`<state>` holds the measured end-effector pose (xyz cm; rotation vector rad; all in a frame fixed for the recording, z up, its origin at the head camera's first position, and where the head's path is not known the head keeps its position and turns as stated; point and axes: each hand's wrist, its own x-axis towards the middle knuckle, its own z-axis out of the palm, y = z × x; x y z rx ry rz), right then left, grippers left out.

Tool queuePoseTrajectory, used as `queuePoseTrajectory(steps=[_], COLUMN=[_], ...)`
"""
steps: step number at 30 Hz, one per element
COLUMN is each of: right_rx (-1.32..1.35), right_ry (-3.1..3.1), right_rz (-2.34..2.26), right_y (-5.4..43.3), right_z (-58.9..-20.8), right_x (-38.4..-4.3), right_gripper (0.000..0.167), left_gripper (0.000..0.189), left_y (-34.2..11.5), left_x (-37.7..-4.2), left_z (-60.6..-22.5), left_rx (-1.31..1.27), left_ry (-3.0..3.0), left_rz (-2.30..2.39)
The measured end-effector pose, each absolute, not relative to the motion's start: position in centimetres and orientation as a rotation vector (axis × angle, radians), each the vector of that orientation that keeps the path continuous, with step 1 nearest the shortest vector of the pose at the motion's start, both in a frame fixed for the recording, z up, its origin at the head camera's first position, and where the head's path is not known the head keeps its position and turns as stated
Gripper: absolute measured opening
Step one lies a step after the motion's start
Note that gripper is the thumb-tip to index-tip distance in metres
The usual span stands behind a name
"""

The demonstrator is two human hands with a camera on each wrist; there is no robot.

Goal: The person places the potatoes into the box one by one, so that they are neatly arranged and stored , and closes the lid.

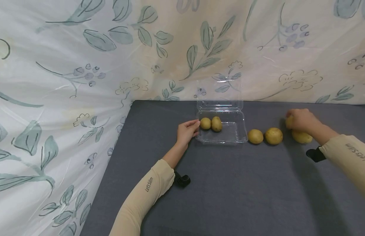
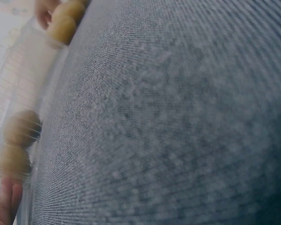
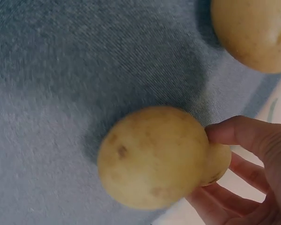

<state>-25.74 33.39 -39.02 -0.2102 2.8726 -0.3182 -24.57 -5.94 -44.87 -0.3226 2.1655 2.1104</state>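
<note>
A clear plastic clamshell container point(image 1: 232, 131) stands on the table with its lid point(image 1: 220, 95) raised at the back. Two potatoes point(image 1: 216, 124) lie side by side at the left inside it. My left hand point(image 1: 186, 131) rests against the container's left side, its fingers point(image 2: 7, 199) fairly straight in the left wrist view. Over to the right, my right hand point(image 1: 303, 120) grips a potato point(image 3: 218, 164) between thumb and fingers. Another potato point(image 3: 152, 157) sits directly beside the held one and partly hides it in the right wrist view.
Right of the container, two more potatoes point(image 1: 273, 136) lie in a row toward the right hand. A dark grey cloth point(image 1: 229, 190) covers the table. Behind and to the left hangs a white leaf-patterned sheet point(image 1: 167, 59).
</note>
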Motion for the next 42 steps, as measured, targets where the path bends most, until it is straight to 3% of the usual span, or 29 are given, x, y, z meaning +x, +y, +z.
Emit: queuePoseTrajectory(steps=[12,22,32,42], right_rx=[-0.129,-0.242,-0.547,-0.683], right_ry=[2.898,2.917,3.011,2.982], right_rz=[-0.34,-0.381,-0.445,-0.537], right_y=[33.3,31.8,28.2,22.1], right_z=[-38.0,-37.7,-36.8,-34.8], right_x=[-25.7,-25.8,-26.1,-25.0], right_gripper=[0.039,0.041,0.036,0.036], left_gripper=[0.028,0.027,0.026,0.027], left_y=[-6.1,-6.1,-6.0,-6.0], left_x=[-24.6,-24.7,-24.7,-24.7], left_z=[-45.0,-45.1,-45.1,-45.0], left_rx=[-0.309,-0.307,-0.321,-0.318], left_ry=[2.161,2.174,2.16,2.149], left_rz=[2.106,2.108,2.121,2.125])
